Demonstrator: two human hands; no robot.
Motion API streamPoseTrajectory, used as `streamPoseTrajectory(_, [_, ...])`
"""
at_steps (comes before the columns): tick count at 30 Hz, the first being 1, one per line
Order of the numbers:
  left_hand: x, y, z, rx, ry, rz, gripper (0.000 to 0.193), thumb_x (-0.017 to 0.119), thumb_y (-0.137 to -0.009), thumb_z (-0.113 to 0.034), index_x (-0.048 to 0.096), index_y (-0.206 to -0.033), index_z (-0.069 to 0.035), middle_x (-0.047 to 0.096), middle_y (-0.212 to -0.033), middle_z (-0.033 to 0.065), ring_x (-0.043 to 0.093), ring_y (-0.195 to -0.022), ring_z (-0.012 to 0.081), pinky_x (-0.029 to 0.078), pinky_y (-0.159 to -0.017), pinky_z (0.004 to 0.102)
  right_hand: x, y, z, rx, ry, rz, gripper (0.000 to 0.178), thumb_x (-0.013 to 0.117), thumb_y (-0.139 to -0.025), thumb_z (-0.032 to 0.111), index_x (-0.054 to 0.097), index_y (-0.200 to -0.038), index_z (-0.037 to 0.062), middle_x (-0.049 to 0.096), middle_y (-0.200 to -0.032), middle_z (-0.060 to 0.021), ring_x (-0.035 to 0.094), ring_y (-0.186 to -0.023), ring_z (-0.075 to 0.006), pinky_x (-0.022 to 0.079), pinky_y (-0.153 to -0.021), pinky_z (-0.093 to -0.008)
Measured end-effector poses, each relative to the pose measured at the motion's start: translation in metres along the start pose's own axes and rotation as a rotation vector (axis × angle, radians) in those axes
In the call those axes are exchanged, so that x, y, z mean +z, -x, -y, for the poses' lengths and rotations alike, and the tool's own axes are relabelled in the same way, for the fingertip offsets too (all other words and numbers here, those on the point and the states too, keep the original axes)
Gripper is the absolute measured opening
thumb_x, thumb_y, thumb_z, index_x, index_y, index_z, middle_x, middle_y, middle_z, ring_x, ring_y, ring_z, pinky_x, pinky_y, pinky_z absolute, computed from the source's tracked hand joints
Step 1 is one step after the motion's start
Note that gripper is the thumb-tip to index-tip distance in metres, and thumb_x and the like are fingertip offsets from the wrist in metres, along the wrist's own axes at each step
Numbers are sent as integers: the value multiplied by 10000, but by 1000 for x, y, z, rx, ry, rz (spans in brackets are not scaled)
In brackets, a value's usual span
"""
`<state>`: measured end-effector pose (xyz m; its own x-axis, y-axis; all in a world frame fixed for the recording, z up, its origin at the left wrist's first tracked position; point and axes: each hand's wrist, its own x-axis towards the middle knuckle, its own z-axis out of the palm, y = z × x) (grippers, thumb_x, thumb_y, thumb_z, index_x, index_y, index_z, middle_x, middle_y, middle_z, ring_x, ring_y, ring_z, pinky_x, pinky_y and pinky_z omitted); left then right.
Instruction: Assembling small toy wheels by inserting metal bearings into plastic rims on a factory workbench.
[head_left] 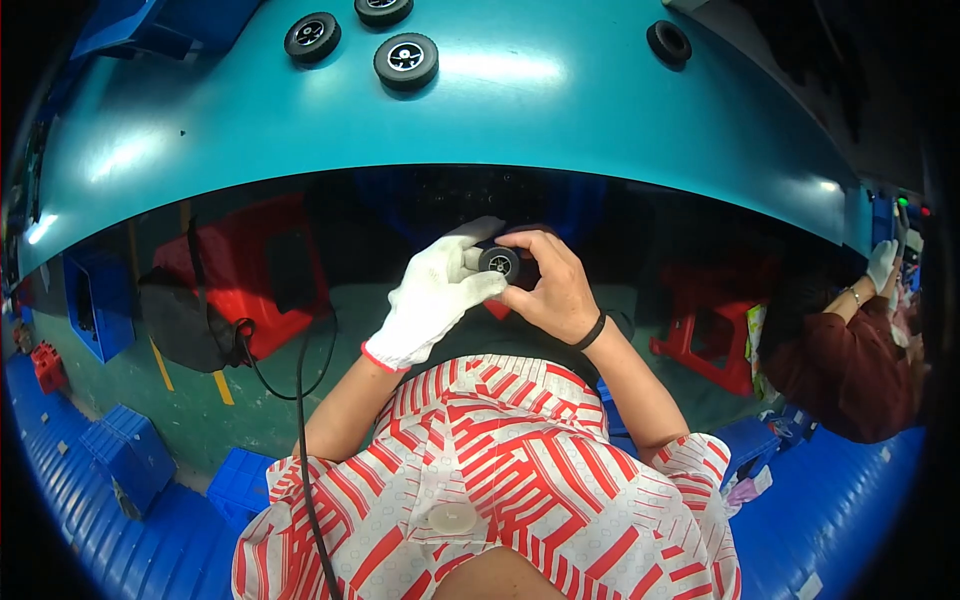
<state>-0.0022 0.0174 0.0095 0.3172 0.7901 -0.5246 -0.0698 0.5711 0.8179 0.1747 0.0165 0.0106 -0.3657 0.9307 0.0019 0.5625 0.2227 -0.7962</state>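
Between my two hands, in front of my body and short of the table's near edge, is a small black wheel (pixel 499 263) with a silver spoked hub facing up. My left hand (pixel 437 287), in a white glove with a red cuff, grips the wheel's left side with thumb and fingers. Bare, with a dark band at the wrist, my right hand (pixel 552 285) closes on its right side. Farther off on the teal table lie similar black wheels with silver hubs, one wheel (pixel 406 61) nearest the middle and another wheel (pixel 312 38) to its left.
The teal table (pixel 560 130) curves across the far side. A dark tyre (pixel 669 44) lies at its far right, a blue bin (pixel 165 25) at its far left. Red stools (pixel 235 280) stand below. At right, a co-worker's gloved hand (pixel 882 266) shows. A black cable (pixel 302 440) hangs at my left.
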Motion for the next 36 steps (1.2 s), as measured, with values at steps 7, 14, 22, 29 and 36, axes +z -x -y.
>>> streamPoseTrajectory(7, [0, 4, -2, 42, 171, -4, 488, 664, -798, -10, 457, -1227, 100, 623, -926, 118, 616, -795, 124, 522, -703, 222, 5, 0, -5, -104, 32, -101, 481, 739, -630, 62, 593, -1088, 36, 613, -1013, -132, 616, -892, -285, 509, -754, -330])
streamPoseTrajectory(14, [-9, -2, 1, 14, 39, 16, 479, 710, -775, -73, 505, -1176, 87, 628, -860, 82, 598, -735, 99, 489, -636, 201, 5, 0, 5, -38, -6, -57, 465, 758, -637, 76, 607, -1076, 48, 624, -993, -122, 608, -900, -278, 505, -771, -337])
streamPoseTrajectory(22, [-14, -7, 2, 37, -317, 44, 465, 743, -744, -161, 557, -1106, 63, 615, -786, 67, 588, -673, 102, 482, -621, 221, -2, -2, -5, -179, 14, 34, 426, 777, -633, 92, 630, -1032, 65, 645, -953, -105, 621, -859, -257, 510, -734, -322])
streamPoseTrajectory(29, [-10, -3, -2, -58, 29, 45, 462, 713, -765, -88, 523, -1151, 83, 626, -826, 82, 601, -738, 105, 480, -648, 202, 3, -1, 3, -83, -38, -47, 438, 785, -664, 124, 628, -1068, 64, 632, -968, -113, 625, -855, -260, 516, -738, -316])
streamPoseTrajectory(36, [-5, 2, -1, 26, 9, -48, 530, 642, -792, -15, 431, -1264, 98, 613, -1023, 161, 618, -889, 175, 513, -747, 249, -1, 5, 0, 46, -250, -48, 335, 716, -740, 59, 605, -1057, 50, 598, -1009, -124, 609, -832, -279, 508, -692, -319])
